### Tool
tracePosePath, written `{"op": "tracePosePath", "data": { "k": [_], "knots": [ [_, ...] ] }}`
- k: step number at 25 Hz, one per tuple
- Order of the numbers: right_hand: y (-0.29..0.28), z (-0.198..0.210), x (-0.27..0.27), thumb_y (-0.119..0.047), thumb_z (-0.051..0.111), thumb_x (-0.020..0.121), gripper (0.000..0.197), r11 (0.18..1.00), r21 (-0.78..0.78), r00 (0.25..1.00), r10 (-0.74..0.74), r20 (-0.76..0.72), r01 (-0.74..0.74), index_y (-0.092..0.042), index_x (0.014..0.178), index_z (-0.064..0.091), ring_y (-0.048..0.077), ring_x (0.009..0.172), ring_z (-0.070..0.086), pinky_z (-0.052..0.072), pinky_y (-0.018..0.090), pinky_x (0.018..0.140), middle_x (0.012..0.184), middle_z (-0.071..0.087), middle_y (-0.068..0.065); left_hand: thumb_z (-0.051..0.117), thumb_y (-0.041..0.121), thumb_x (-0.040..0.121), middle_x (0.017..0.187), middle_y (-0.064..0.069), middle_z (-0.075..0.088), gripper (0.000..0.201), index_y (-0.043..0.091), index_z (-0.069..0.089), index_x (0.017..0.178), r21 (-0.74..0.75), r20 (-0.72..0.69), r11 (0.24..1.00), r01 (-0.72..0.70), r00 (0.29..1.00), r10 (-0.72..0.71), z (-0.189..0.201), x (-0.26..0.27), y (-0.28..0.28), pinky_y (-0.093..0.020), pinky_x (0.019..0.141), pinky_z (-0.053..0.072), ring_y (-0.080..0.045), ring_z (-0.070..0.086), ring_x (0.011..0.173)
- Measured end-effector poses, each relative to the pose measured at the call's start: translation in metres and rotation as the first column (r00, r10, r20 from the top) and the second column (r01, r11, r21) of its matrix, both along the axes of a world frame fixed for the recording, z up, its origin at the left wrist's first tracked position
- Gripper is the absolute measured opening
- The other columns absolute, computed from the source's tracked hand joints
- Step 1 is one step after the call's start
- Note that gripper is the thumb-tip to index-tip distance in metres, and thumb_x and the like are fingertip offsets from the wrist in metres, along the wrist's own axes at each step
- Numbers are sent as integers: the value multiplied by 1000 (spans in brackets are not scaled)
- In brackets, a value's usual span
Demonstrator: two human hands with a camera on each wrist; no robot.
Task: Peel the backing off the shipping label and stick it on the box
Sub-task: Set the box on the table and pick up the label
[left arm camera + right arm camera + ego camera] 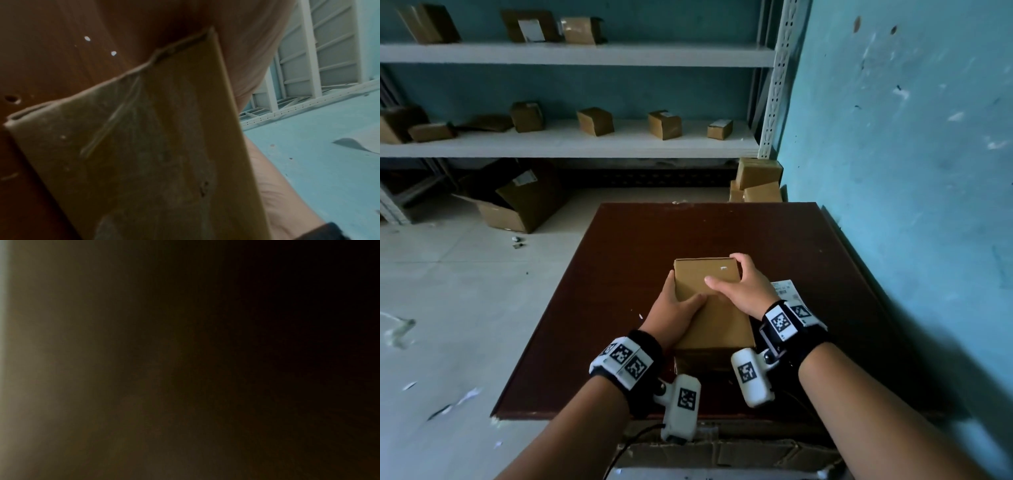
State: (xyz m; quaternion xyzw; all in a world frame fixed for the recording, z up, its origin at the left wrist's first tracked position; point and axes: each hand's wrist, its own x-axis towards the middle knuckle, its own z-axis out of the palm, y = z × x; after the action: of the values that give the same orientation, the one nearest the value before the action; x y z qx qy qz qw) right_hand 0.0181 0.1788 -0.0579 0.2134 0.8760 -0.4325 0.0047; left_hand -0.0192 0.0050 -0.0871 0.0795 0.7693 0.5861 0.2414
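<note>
Both hands' grip (678, 308) (739, 284) around box (712, 318)

Plain brown rectangular cardboard box (709, 308) flat on dark reddish-brown wooden table (619, 274), long axis running away from viewer; top face bare except small white speck near far right corner. Creased, scuffed side (154, 146) seen close from left wrist. White printed shipping label (786, 289) flat on table just right of box, mostly hidden.
</note>
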Motion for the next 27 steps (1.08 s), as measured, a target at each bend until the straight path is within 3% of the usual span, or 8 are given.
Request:
{"op": "tracePosePath", "data": {
  "k": [5, 8, 11, 15, 18, 21, 24, 27],
  "knots": [
    [6, 5, -1, -49, 48, 97, 43, 998, 60, 998, 16, -54, -12, -31, 136, 45, 21, 101, 57, 42, 31, 82, 127, 60, 3, 68, 66, 66, 132, 0, 59, 95, 43, 25, 147, -16, -40, 1000, 4, 999, -5, -3, -2, 0, -40, 84, 60, -17, 68, 105],
    [13, -2, -7, -43, 39, 102, 44, 998, 15, 995, 66, -70, -65, -32, 145, 40, 22, 123, 54, 40, 32, 93, 142, 53, 0, 64, 49, 88, 137, 5, 50, 89, 34, 8, 155, -9, -32, 1000, -30, 999, 30, -1, -3, 1, -27, 78, 58, -13, 63, 106],
    [23, -10, -12, -42, 38, 103, 51, 988, -98, 990, 115, -82, -123, -29, 152, 34, 15, 142, 37, 31, 31, 112, 155, 38, -7, 60, 40, 94, 137, 7, 45, 87, 27, 1, 157, 23, 4, 996, -81, 997, 81, 5, -9, 2, -18, 69, 52, -8, 61, 101],
    [50, -9, -12, -38, 42, 103, 42, 988, -105, 987, 103, -122, -116, -23, 142, 51, 13, 134, 48, 37, 29, 109, 143, 53, -4, 61, 39, 94, 151, 3, 39, 87, 28, 2, 157, 9, 14, 997, -75, 997, 75, 10, -17, 2, -20, 72, 52, -11, 60, 106],
    [80, -5, -7, -39, 48, 99, 37, 992, 122, 989, 48, -137, -31, -27, 132, 59, 12, 120, 58, 45, 29, 99, 132, 62, -6, 57, 38, 97, 153, 5, 33, 81, 29, 3, 157, 7, 15, 997, -78, 997, 78, 15, -18, 3, -15, 69, 48, -4, 55, 103],
    [103, -11, -3, -53, 53, 92, 52, 902, 429, 998, 13, 67, -41, -30, 139, 50, 19, 123, 57, 49, 40, 99, 139, 56, -2, 52, 36, 99, 159, 7, 25, 74, 28, 7, 157, 53, -24, 991, -119, 992, 121, 19, -29, -3, -15, 88, 40, -1, 39, 122],
    [106, -22, -2, -71, 60, 78, 87, 872, 462, 928, -27, 371, -160, -31, 149, 31, 30, 133, 45, 44, 49, 104, 149, 42, 6, 50, 38, 99, 162, 7, 22, 66, 27, 18, 156, 119, -38, 976, -182, 981, 188, 18, -46, -13, -32, 117, 25, -8, 26, 144],
    [99, -29, -1, -61, 71, 75, 96, 835, 500, 886, -33, 462, -229, -31, 152, 24, 30, 132, 39, 42, 48, 105, 144, 39, 6, 50, 41, 97, 158, 7, 32, 61, 26, 29, 152, 164, -30, 960, -228, 971, 236, 16, -57, -18, -43, 119, 28, -11, 30, 144]
  ]
}}
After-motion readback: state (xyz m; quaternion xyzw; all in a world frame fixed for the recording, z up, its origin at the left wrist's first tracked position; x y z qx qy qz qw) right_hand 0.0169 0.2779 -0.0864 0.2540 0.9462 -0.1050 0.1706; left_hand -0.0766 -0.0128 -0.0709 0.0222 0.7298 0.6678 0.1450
